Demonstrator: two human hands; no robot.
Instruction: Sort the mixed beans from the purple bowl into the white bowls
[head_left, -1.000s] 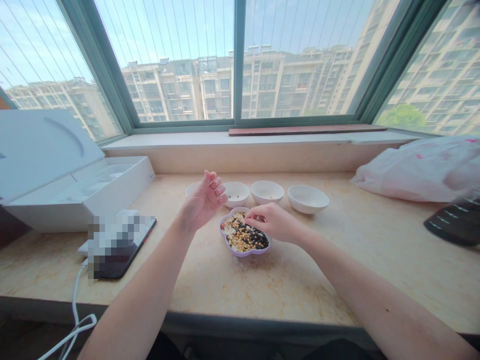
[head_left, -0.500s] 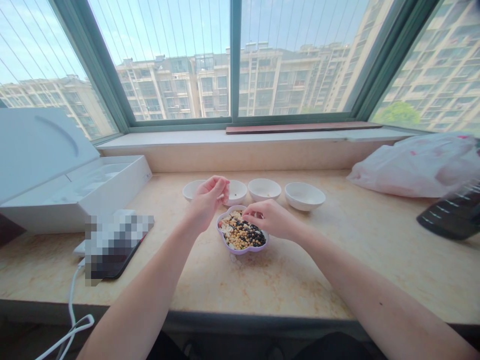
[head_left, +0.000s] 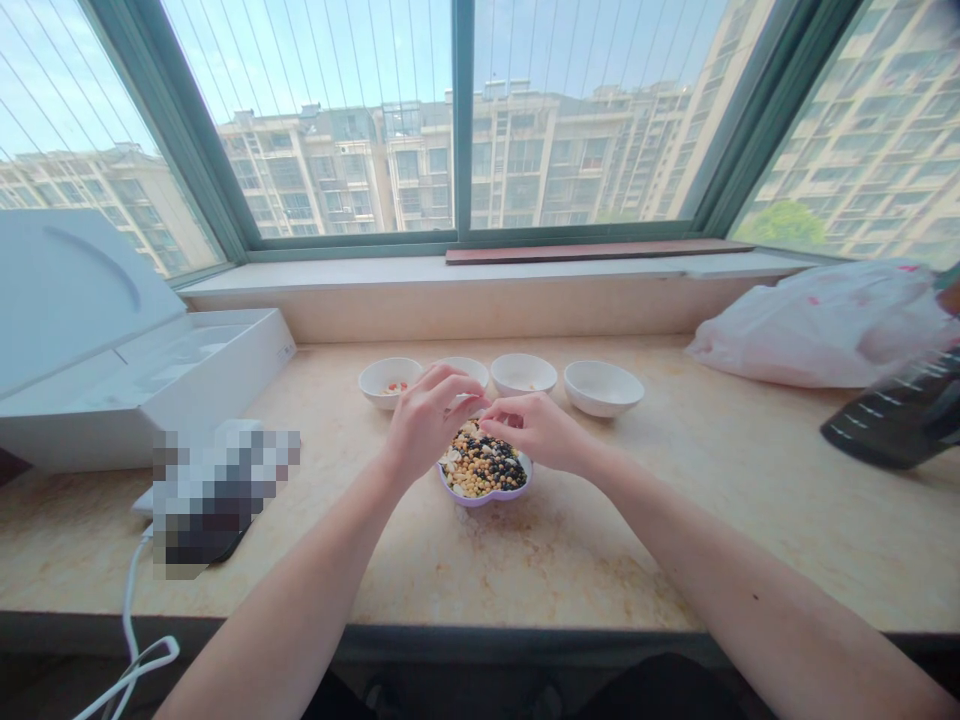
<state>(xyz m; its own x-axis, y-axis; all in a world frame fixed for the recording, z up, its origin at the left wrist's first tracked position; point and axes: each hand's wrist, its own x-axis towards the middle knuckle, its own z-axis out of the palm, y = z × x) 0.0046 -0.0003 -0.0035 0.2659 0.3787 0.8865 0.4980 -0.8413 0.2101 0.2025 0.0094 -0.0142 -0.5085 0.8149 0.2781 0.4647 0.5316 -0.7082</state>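
A purple-rimmed, scalloped bowl (head_left: 484, 499) holds a mix of yellow beans, black beans and pale flat pieces. My left hand (head_left: 431, 415) is over the bowl's far left edge, its fingers bent and apart; the thumb is mostly hidden. From the right, my right hand (head_left: 532, 430) reaches over the bowl with thumb and fingers drawn together. Anything between those fingertips is too small to make out. The fingertips of both hands nearly meet above the mix.
Behind stand a white bowl (head_left: 379, 398) with red and pale bits, a partly covered bowl (head_left: 466, 368), a third bowl (head_left: 525, 376) and a fourth (head_left: 604, 395). A white box (head_left: 217, 385) and blurred phone (head_left: 217, 520) lie left; a plastic bag (head_left: 817, 330) and black object (head_left: 889, 425) lie right.
My left hand has moved down and right from in front of the white bowls to the purple bowl, its fingers loosening. My right hand stays over the mix. The view has shifted slightly.
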